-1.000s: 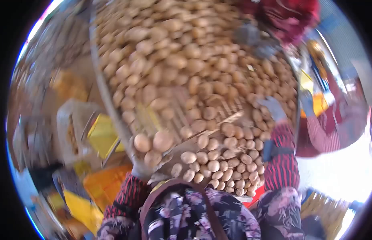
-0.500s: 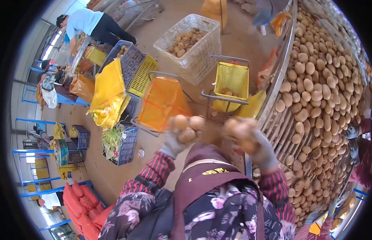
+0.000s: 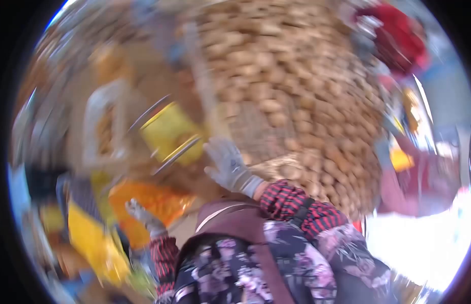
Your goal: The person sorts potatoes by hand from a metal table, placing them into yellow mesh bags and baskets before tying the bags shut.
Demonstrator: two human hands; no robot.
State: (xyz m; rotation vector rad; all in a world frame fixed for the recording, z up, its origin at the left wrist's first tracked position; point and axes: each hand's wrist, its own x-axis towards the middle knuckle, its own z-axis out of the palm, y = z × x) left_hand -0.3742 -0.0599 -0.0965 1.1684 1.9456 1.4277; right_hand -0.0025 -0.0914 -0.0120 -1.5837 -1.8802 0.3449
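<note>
My left hand (image 3: 146,218), in a grey glove, is over the orange bag (image 3: 159,205) in its metal frame. Its fingers are stretched out and no potato shows in it. My right hand (image 3: 228,164), gloved alike, is open with the fingers apart, between the yellow bag (image 3: 174,130) on its frame and the sorting table. Brown potatoes (image 3: 316,116) are spread thickly over that slatted table (image 3: 258,129). Motion blurs most of the scene.
A white crate (image 3: 88,121) with potatoes stands on the floor to the left. A yellow sack (image 3: 91,243) is at the lower left. Across the table are a person in red (image 3: 392,38) and another in a dark pink top (image 3: 423,182).
Both hands held several potatoes and are now empty, fingers extended. My left hand is over the orange bag, my right by the yellow one. The view has swung right toward the potato table.
</note>
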